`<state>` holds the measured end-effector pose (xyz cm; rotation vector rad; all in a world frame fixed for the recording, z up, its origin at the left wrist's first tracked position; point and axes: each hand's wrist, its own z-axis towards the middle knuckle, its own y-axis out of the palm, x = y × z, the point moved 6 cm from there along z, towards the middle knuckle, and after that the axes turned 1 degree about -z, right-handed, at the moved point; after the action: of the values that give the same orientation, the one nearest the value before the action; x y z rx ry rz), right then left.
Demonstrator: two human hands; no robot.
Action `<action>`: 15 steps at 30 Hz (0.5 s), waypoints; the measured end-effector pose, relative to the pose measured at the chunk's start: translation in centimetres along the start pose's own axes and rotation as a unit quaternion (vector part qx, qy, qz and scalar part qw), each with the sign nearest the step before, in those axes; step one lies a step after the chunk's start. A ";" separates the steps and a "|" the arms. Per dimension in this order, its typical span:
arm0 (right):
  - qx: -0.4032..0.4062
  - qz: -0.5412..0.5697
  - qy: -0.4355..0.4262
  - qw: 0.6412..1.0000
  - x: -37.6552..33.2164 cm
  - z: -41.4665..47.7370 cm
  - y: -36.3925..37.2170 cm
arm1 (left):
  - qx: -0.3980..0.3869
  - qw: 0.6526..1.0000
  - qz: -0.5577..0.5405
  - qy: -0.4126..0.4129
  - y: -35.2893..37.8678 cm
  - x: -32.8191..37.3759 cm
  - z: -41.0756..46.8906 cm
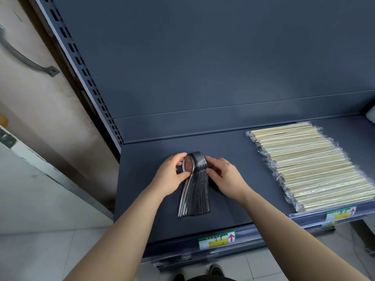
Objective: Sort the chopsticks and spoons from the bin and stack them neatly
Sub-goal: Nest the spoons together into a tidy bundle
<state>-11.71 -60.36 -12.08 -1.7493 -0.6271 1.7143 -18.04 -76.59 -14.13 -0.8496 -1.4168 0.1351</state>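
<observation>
squaring nested stack of black plastic spoons (195, 185) on dark grey metal shelf (233, 179). left hand (172, 175) curls round bowl end, thumb and fingers pinching it; right hand (224, 175) pinches opposite side. handles fan toward shelf edge. row of wrapped pale bamboo chopsticks (308, 165) lies well apart to right. step looks like tidying spoons; next move likely needs handles pressed together. bin not visible.

Grey metal shelf (233, 169), green lbl (216, 239), wall handle (28, 61)

Black spoons (195, 191) nested, wrapped chopsticks (310, 165) apparently stacked
</observation>
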 end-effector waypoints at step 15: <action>-0.137 -0.017 0.012 0.990 0.2 1.7 0.7 | 0.014 0.995 0.098 0.014 0.3 1.5 0.8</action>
<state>-13.43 -60.55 -12.68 -1.9292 -0.9119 1.6424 -18.38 -75.22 -13.17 -0.9626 -1.3016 0.2916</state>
